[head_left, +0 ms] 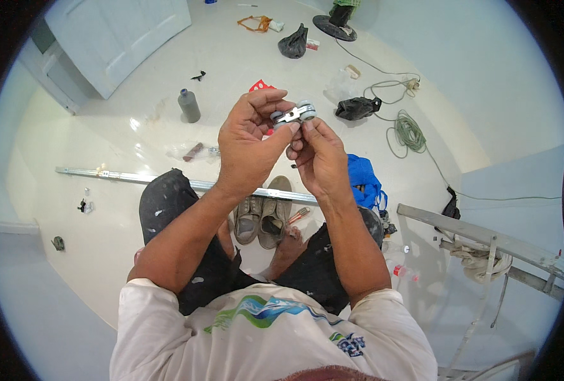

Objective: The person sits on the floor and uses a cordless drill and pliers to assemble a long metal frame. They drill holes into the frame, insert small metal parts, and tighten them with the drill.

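Above the floor, the left hand and right hand pinch a small wheeled roller between them, seemingly a checking or adjusting step, where further turning would call for steady grip.

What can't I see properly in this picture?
In the head view:
Wheeled metal roller: partly covered by the left hand and right hand.
Metal rail: right end lost behind the right forearm.
Upright black plastic bag: contents hidden by its dark plastic.
White panelled door: cut off by the top edge.
Dark floor object, far left: too small to name.
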### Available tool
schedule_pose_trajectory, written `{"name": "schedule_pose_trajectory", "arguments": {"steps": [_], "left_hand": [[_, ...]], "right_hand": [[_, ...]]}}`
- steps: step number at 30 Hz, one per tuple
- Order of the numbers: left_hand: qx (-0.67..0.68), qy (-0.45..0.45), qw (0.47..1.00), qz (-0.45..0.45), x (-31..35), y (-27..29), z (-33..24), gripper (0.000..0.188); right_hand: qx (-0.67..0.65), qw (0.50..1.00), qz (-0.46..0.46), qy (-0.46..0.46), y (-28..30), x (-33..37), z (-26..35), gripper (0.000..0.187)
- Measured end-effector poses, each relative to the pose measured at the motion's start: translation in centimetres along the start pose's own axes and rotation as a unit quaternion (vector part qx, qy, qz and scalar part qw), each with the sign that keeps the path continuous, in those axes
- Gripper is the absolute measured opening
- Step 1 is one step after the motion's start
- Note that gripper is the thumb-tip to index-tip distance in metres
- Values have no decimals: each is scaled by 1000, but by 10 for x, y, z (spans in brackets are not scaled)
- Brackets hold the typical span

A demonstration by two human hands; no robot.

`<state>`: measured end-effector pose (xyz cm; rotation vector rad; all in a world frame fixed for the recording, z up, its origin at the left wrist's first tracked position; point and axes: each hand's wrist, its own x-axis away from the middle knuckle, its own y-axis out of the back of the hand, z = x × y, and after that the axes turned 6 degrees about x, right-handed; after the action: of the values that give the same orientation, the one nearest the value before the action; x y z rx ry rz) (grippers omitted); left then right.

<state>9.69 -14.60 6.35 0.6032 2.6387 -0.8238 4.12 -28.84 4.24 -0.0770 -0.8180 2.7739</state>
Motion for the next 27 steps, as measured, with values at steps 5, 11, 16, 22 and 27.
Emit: {"name": "schedule_pose_trajectory", "arguments": {"steps": [5, 11, 16, 22, 27], "left_hand": [[-72, -15, 997, 21, 3, 4, 1, 52], [-71, -20, 996, 49, 4, 1, 3, 53], [-81, -14, 995, 64, 6, 2, 0, 56], [-84, -24, 991, 102, 6, -1, -4, 59], [-86, -37, 988, 125, 7, -2, -5, 59]], "right_hand": [[-39, 999, 6, -32, -12, 3, 1, 28], [-71, 985, 144, -70, 20, -4, -6, 31], [-78, 992, -46, -88, -20, 3, 0, 33], [-66, 994, 47, -68, 6, 2, -9, 37], [-133, 976, 147, -84, 28, -3, -10, 38]]}}
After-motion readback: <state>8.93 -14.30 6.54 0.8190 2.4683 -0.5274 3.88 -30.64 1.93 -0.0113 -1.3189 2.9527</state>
